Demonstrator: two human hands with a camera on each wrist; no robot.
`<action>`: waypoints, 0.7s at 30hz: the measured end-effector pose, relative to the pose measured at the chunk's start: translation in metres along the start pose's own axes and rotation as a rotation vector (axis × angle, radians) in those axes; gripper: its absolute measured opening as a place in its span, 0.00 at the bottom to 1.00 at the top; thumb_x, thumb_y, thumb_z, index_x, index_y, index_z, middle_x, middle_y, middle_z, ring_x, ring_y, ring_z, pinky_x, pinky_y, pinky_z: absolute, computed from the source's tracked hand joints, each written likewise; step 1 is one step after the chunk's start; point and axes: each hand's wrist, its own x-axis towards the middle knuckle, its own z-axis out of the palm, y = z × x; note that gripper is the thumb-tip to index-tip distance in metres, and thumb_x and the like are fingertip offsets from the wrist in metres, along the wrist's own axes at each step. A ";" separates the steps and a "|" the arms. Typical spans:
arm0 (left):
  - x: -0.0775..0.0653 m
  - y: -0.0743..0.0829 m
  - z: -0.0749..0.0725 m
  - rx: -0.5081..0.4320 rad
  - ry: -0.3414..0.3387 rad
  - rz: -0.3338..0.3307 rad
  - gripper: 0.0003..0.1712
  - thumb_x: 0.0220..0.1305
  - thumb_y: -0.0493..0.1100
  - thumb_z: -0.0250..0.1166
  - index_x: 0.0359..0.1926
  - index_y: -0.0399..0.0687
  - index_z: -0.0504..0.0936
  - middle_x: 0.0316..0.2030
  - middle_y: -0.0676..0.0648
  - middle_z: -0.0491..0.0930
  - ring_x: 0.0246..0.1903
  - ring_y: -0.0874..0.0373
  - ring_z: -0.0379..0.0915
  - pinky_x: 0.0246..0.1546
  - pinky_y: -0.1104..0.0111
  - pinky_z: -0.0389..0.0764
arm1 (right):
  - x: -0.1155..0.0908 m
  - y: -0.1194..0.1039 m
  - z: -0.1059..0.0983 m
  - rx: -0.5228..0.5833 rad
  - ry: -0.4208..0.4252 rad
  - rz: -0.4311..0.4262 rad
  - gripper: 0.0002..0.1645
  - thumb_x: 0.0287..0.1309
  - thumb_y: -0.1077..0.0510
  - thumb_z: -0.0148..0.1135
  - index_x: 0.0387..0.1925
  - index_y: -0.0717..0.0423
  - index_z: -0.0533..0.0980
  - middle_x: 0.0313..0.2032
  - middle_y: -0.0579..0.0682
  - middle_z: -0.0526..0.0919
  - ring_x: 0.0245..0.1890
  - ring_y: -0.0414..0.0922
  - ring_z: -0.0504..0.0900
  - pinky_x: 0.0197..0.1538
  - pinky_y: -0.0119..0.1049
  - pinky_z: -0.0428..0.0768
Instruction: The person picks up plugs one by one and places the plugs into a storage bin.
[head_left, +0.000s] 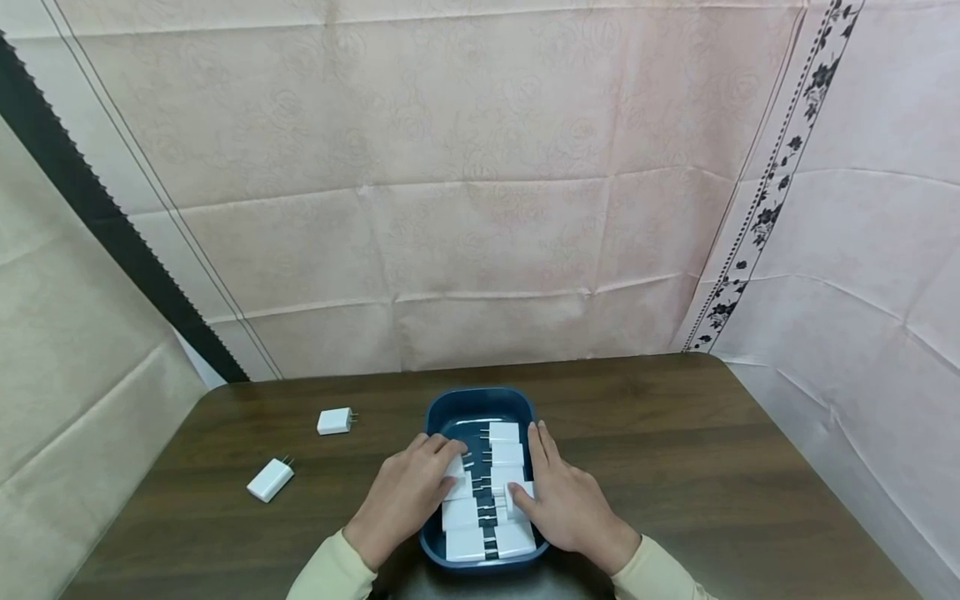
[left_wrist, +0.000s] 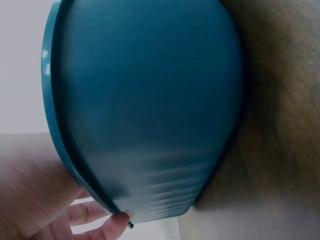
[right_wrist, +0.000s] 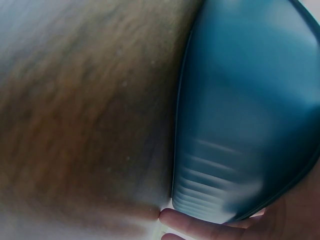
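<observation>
A dark blue plastic basin (head_left: 480, 398) holds white plug chargers (head_left: 507, 454) in two rows, prongs facing inward. Over its left rim reaches my left hand (head_left: 408, 492), whose fingers hold a white charger (head_left: 454, 468) in the left row; its thumb is hidden in the head view. My right hand (head_left: 573, 504) lies along the right rim. Its thumb is bent onto another charger (head_left: 519, 498) on top of the right row, and its fingers extend forward along the basin's outside. In the right wrist view, fingertips (right_wrist: 172, 216) show beside the basin wall (right_wrist: 225, 110).
Two loose white chargers, a nearer one (head_left: 271, 480) and a farther one (head_left: 334, 421), lie left of the basin on the brown wooden table (head_left: 720, 492). Pale cloth (head_left: 480, 233) hangs behind the table and at its sides.
</observation>
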 end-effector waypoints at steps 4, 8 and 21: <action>0.001 0.000 0.001 -0.007 -0.005 -0.010 0.23 0.52 0.47 0.71 0.52 0.52 0.81 0.45 0.49 0.82 0.37 0.60 0.73 0.36 0.69 0.81 | 0.000 0.000 0.000 0.001 -0.005 0.004 0.54 0.62 0.33 0.50 0.76 0.58 0.43 0.75 0.60 0.47 0.62 0.57 0.71 0.54 0.56 0.74; 0.002 0.001 0.002 -0.016 -0.009 -0.023 0.24 0.52 0.47 0.71 0.52 0.53 0.82 0.46 0.49 0.82 0.38 0.60 0.73 0.37 0.69 0.81 | -0.001 0.000 -0.001 0.004 0.001 0.000 0.54 0.62 0.33 0.50 0.76 0.58 0.44 0.75 0.60 0.47 0.62 0.57 0.70 0.54 0.57 0.74; 0.006 0.002 0.003 -0.065 -0.066 -0.068 0.23 0.54 0.45 0.70 0.53 0.52 0.81 0.47 0.48 0.82 0.39 0.58 0.75 0.37 0.66 0.82 | 0.000 0.000 0.000 0.010 0.003 -0.001 0.53 0.62 0.33 0.50 0.75 0.58 0.44 0.75 0.60 0.47 0.62 0.57 0.70 0.55 0.56 0.74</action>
